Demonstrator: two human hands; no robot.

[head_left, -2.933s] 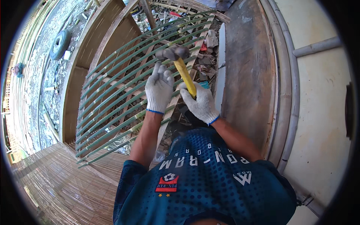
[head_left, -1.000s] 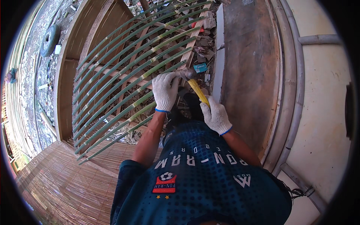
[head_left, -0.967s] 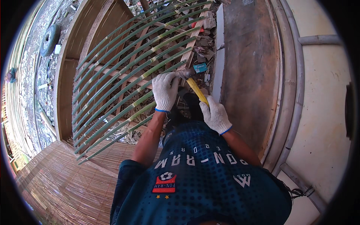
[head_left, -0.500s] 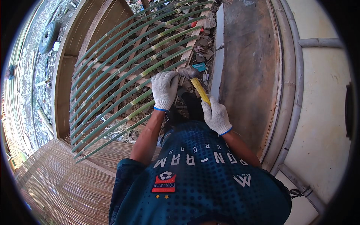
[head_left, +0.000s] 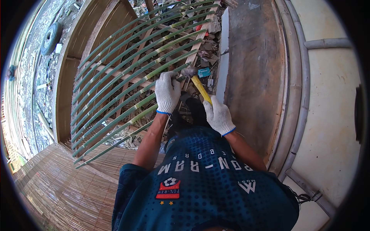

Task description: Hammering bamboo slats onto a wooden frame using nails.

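Observation:
My right hand (head_left: pixel 219 116), in a white knit glove, grips the yellow handle (head_left: pixel 201 89) of a hammer. Its dark metal head (head_left: pixel 189 72) is just right of my left hand's fingertips, close to the ends of the bamboo slats. My left hand (head_left: pixel 167 92), gloved the same way, is closed at the right ends of the green bamboo slats (head_left: pixel 148 99). Whatever its fingers pinch is hidden by the glove. Side by side with gaps between them, the slats lie across a wooden frame, whose right-hand batten (head_left: pixel 192 56) passes under their ends.
Rubble and litter (head_left: pixel 208 54) show beneath and beside the frame. A brown board (head_left: pixel 254 77) stands on the right, with bamboo poles (head_left: pixel 297 77) beyond it. A wooden side panel (head_left: pixel 65 88) rises at left, and a slatted bamboo surface (head_left: pixel 73 188) spreads at lower left.
My right hand and the hammer have shifted slightly left and up, the head drawing toward my left fingers. My left hand has edged a little to the left.

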